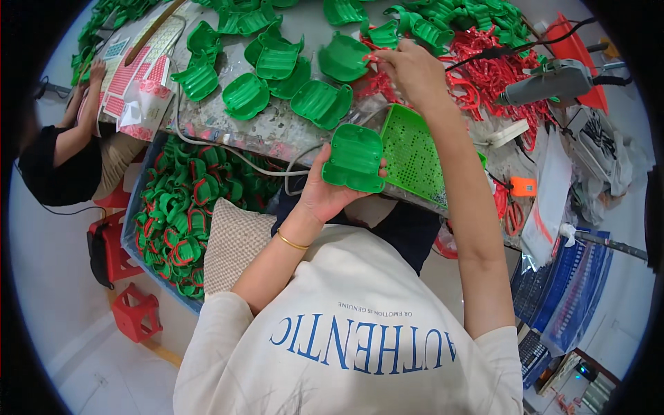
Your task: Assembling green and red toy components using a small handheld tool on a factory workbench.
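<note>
My left hand (319, 192) holds a green molded plastic piece (353, 158) in front of my chest, its curved inner side facing up. A gold bangle circles that wrist. Stretched across the table, my right hand (417, 75) pinches a thin red plastic strip (377, 57), partly hidden by the fingers. Beyond it lies a tangled heap of red strips (487, 66). Several more green pieces (320, 104) are spread over the table to the left of the right hand.
A green perforated basket (413, 155) sits at the table edge. A grey hot-glue gun (546, 83) stands at right, near orange-handled scissors (514, 218). At left, a blue bin (131, 232) holds green pieces with red edging. Another person (62, 159) works beyond red stools (136, 311).
</note>
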`<state>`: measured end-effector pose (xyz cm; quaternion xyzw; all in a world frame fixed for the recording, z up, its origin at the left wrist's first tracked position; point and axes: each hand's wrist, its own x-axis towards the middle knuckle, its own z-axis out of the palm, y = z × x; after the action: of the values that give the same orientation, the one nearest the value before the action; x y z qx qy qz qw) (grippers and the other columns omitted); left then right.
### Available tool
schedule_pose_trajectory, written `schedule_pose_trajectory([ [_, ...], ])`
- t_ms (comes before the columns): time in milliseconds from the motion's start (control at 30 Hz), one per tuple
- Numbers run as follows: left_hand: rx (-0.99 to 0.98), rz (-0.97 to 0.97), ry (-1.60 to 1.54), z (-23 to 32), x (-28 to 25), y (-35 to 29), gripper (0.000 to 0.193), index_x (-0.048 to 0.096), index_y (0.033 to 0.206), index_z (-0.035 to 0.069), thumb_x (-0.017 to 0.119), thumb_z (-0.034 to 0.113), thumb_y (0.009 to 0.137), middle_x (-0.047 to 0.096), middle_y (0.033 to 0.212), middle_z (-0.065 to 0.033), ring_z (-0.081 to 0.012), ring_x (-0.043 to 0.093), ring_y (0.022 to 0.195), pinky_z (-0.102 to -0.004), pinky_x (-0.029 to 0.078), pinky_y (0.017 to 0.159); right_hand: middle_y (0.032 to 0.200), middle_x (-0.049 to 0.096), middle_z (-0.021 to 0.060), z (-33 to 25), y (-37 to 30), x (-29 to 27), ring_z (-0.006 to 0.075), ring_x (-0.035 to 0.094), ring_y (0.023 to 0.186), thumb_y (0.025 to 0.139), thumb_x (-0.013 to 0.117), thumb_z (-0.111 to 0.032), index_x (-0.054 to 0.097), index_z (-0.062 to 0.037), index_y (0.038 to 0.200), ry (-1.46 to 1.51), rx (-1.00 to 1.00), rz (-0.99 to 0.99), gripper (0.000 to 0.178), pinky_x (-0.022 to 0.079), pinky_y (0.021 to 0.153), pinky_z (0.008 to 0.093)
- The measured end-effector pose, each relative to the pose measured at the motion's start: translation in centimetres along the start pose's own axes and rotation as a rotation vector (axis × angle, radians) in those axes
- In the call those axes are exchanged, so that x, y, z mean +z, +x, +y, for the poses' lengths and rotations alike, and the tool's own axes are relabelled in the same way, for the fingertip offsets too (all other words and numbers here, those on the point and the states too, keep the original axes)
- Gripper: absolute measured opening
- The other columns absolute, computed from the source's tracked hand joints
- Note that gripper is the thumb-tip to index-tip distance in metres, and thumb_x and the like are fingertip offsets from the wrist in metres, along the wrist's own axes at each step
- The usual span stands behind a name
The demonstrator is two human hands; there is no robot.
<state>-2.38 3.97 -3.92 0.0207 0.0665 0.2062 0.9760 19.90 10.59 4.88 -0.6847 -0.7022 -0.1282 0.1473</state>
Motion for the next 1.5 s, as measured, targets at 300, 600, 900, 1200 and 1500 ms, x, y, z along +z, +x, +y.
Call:
schedule_pose_trajectory([
  [300,-0.017,0.009,-0.089,-0.1,-0.1,0.4,0.077,0.037,0.137,0.005,0.052,0.059,0.085,0.046,0.131,-0.0247,-0.0352,0.053,0.113,-0.0478,0.045,0.094,0.081,0.053,0.0069,1.2,0.0,0.7,0.0265,0.057,0.078,0.086,0.061,-0.025,0.067,-0.0199,0.109,0.206,-0.048,-0.013,0.024,0.046,0.067,0.0382],
  [600,-0.03,-0.051,-0.196,0.2,-0.5,0.6,0.076,0.036,0.137,0.006,0.053,0.058,0.085,0.043,0.132,-0.0266,-0.0371,0.052,0.114,-0.0476,0.043,0.096,0.086,0.055,0.0087,1.2,-0.7,4.2,0.0269,0.058,0.08,0.087,0.06,-0.023,0.066,-0.0195,0.108,0.362,0.178,0.021,0.023,0.046,0.069,0.0389],
  [900,0.04,-0.046,-0.239,1.2,-0.5,0.3,0.074,0.037,0.137,0.005,0.052,0.056,0.086,0.044,0.132,-0.0254,-0.0361,0.052,0.112,-0.0469,0.044,0.094,0.084,0.055,0.0086,-1.2,1.0,1.4,0.0266,0.058,0.078,0.089,0.058,-0.022,0.066,-0.0201,0.11,0.404,0.112,0.127,0.023,0.046,0.069,0.0369],
  [1200,0.104,-0.056,-0.168,2.3,-0.7,0.5,0.073,0.038,0.136,0.005,0.054,0.055,0.085,0.043,0.134,-0.0242,-0.0351,0.05,0.115,-0.0467,0.043,0.095,0.092,0.062,0.0152,0.7,1.6,1.1,0.0339,0.06,0.089,0.09,0.054,-0.035,0.066,-0.0168,0.111,0.109,0.205,-0.105,0.03,0.047,0.073,0.0426],
  [1500,0.148,-0.027,-0.176,2.2,-0.5,0.7,0.072,0.038,0.136,0.007,0.057,0.054,0.084,0.043,0.134,-0.0247,-0.0359,0.05,0.114,-0.0466,0.042,0.095,0.091,0.064,0.0115,1.3,0.9,0.2,0.0342,0.062,0.085,0.089,0.052,-0.036,0.069,-0.0208,0.105,0.055,0.377,-0.117,0.027,0.049,0.073,0.0444],
])
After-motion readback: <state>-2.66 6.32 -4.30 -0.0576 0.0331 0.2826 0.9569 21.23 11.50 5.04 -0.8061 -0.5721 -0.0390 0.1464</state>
